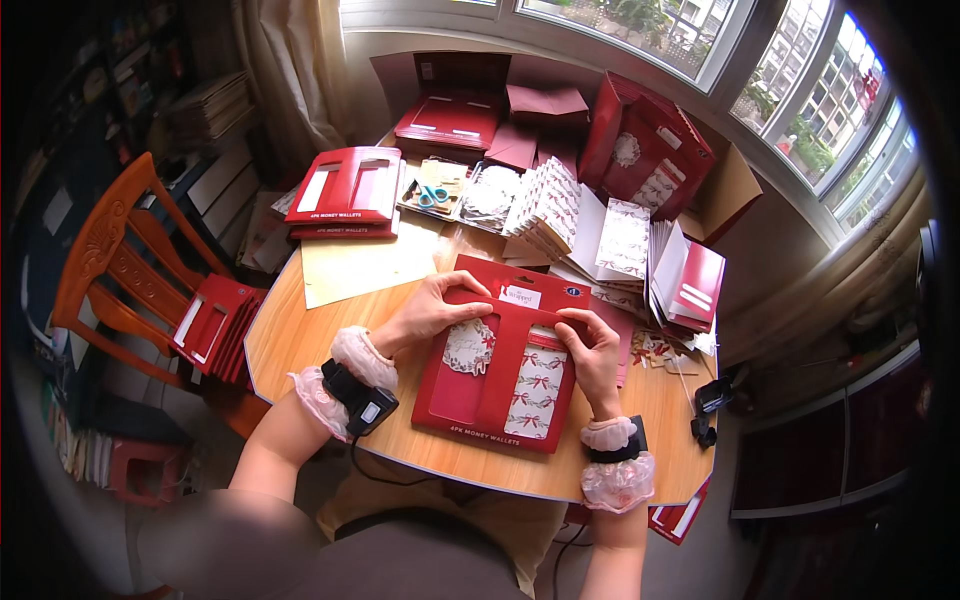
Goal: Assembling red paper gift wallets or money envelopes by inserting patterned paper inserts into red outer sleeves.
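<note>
A red cardboard money-wallet package (499, 375) lies on the wooden table before me. Its two cut-out windows show a wreath-shaped tag (469, 347) at the left and a white wallet with red bows (535, 390) at the right. My left hand (442, 304) pinches the top edge of the front panel near its left corner, thumb and forefinger together. My right hand (590, 341) grips the same edge near the right corner. Behind that edge rises the red back panel with a hanging slot (519, 277) and a white label.
Red packages (347, 187) are stacked at the back left, beside blue-handled scissors (433, 196) and a tray of tags (491, 193). Patterned wallets (544, 206) and folded red-and-white cards (686, 281) stand at the right. More packages rest on a wooden chair (120, 255).
</note>
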A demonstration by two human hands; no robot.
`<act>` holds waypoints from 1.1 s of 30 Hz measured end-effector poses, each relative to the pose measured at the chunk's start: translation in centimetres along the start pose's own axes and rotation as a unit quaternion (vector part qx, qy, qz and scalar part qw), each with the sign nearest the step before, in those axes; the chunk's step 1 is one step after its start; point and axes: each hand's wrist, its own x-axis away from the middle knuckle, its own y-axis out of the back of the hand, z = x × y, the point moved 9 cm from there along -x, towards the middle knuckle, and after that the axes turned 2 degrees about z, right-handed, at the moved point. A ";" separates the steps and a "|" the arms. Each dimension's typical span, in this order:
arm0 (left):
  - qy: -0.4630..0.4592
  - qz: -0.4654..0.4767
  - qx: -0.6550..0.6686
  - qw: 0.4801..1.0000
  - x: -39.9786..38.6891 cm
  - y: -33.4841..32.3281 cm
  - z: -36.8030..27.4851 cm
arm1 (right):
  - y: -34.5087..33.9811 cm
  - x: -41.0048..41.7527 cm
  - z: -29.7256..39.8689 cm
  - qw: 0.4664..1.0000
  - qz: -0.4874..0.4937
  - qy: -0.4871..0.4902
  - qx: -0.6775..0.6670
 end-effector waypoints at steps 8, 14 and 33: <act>0.014 0.012 0.011 1.000 -0.2 0.0 0.5 | 0.3 0.2 0.1 1.000 -0.009 -0.003 0.006; -0.002 -0.011 -0.001 1.000 -0.1 0.7 0.5 | 0.2 0.1 0.6 0.997 -0.048 -0.005 -0.059; -0.019 -0.081 0.115 0.990 -0.3 1.6 0.7 | 0.5 0.4 0.8 0.997 -0.050 0.019 -0.050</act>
